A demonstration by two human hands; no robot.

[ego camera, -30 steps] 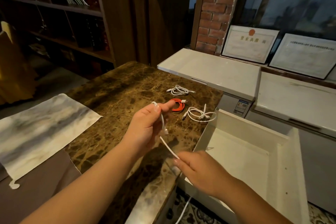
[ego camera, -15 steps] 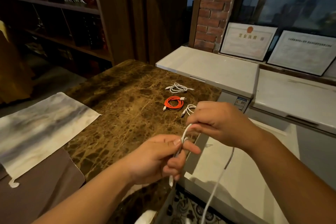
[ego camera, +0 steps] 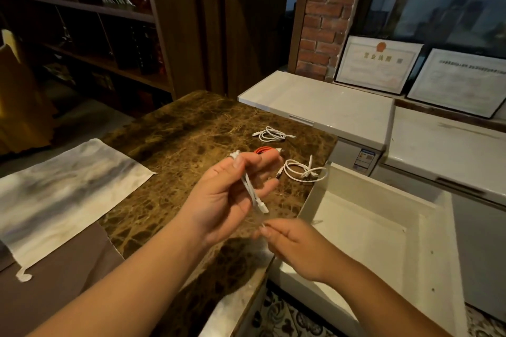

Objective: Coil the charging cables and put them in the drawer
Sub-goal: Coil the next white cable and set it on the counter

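- One drawer [ego camera: 427,230] stands open beside the marble table [ego camera: 191,139], with nothing visible in it.
- Three coiled cables lie on the table near the drawer: two white [ego camera: 272,134] [ego camera: 304,171], one orange [ego camera: 262,150].
- Left hand [ego camera: 227,197] pinches a fourth, white cable [ego camera: 253,191]; right hand [ego camera: 298,247], lower than half a second ago, grips its tail just below.

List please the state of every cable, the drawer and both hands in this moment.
White cable in hands: partly looped, held.
Far white cable: coiled, on the counter.
Orange cable: coiled, on the counter.
Near white cable: coiled, by the drawer.
Drawer: open, no cable inside.
Left hand: pinching the loops.
Right hand: pinching the cable.
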